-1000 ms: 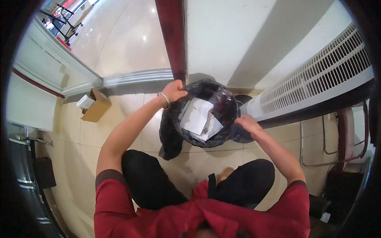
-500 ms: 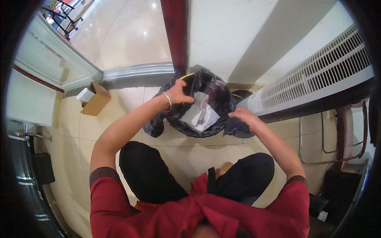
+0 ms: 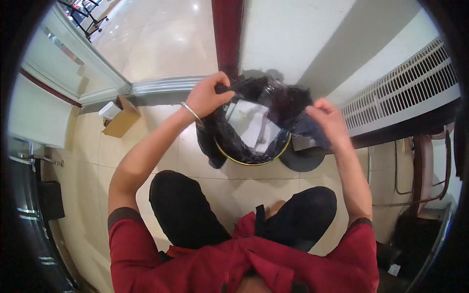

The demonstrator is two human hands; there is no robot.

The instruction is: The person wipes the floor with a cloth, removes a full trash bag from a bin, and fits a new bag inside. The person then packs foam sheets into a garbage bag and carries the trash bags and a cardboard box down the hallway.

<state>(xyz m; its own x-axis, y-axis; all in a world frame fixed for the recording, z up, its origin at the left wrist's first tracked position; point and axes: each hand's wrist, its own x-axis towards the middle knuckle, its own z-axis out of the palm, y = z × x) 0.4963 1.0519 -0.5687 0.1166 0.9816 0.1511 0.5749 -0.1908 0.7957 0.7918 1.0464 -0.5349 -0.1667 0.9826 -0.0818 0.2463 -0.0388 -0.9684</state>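
A black garbage bag [image 3: 288,100] lines a round trash can whose yellow rim [image 3: 246,163] shows along the near side. White paper waste [image 3: 249,122] lies inside the bag. My left hand [image 3: 209,95], with a bangle at the wrist, is closed on the bag's edge at the upper left. On the other side, my right hand [image 3: 328,118] pinches the bag's edge and holds it up and outward. The bag's near side hangs down inside the rim, while its far part is raised between both hands.
A small cardboard box [image 3: 123,117] with a white container stands on the tiles to the left. A white slatted unit [image 3: 398,93] is at right, near a dark round base [image 3: 305,158]. A dark red door post [image 3: 228,39] rises behind the can.
Both hands have lifted and spread the bag's edge, the left up and the right up and outward. The bag has come off the near rim, which now shows.
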